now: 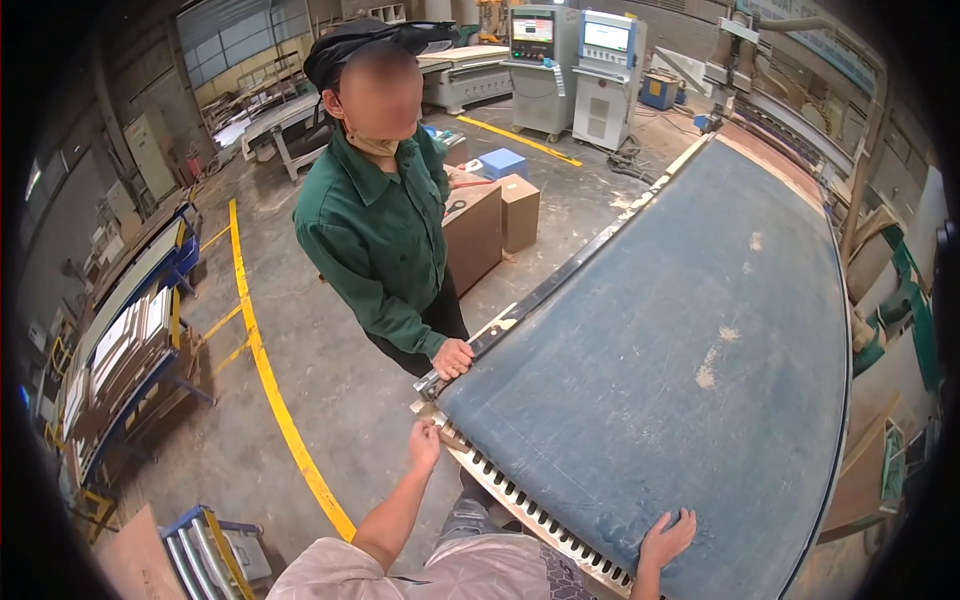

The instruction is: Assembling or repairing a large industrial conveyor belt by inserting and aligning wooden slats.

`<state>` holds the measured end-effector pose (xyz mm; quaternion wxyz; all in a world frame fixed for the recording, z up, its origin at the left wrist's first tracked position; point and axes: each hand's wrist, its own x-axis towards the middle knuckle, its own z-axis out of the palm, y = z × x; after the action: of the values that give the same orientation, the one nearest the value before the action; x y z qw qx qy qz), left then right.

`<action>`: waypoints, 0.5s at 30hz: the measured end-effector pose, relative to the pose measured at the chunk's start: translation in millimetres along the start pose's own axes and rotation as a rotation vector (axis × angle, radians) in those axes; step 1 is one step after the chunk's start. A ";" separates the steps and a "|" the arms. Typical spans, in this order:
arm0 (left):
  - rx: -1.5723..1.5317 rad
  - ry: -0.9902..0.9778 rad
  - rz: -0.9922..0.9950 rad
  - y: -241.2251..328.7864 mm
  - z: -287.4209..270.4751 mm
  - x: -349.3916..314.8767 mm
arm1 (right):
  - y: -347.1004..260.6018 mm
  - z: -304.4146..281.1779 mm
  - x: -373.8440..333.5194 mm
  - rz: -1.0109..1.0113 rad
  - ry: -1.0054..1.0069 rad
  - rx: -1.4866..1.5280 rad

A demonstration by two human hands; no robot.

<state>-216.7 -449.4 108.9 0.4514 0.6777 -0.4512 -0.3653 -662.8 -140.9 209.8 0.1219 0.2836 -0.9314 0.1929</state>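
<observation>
A long conveyor bed with a blue-grey belt (640, 330) stretches away from me toward the far right. My right hand (668, 540) lies on the belt near its front edge, fingers stretched and slightly apart, holding nothing. My left hand (425, 447) is closed, its fingers curled up beside the bed's near left corner. Whatever they grip, if anything, is hidden. A pale slotted strip (530, 508) runs along the front edge between my hands. Patches of light dust (707, 368) lie on the belt.
A person in a green jacket (375, 240) stands at the bed's left side, one hand (453, 358) on its rail. Brown boxes (519, 213) and control cabinets (603, 85) stand beyond. Stacked panels (130, 340) are at left, a roller stand (205, 555) at lower left.
</observation>
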 end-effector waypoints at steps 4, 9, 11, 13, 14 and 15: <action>-0.140 -0.077 -0.012 3.5 -10.9 10.3 | 0.6 2.7 -0.3 -0.008 -0.008 0.011; -0.141 0.032 0.018 11.4 -26.2 30.4 | -3.9 0.1 0.4 -0.005 -0.016 0.017; -0.075 0.004 -0.072 15.2 -34.1 33.5 | -11.0 -5.6 0.7 0.021 -0.017 -0.004; -0.095 -0.076 -0.090 12.5 -34.3 28.7 | -5.6 0.5 3.4 -0.002 -0.027 0.014; -0.121 -0.152 -0.105 11.7 -34.1 26.8 | -3.0 2.6 3.9 -0.028 -0.032 0.036; -0.112 -0.161 -0.108 15.0 -28.4 20.8 | -2.9 -0.5 3.5 -0.018 -0.039 0.031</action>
<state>-188.5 -463.7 130.5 0.4305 0.6432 -0.4277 -0.4670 -663.9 -144.6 212.3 0.1013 0.2973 -0.9280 0.2005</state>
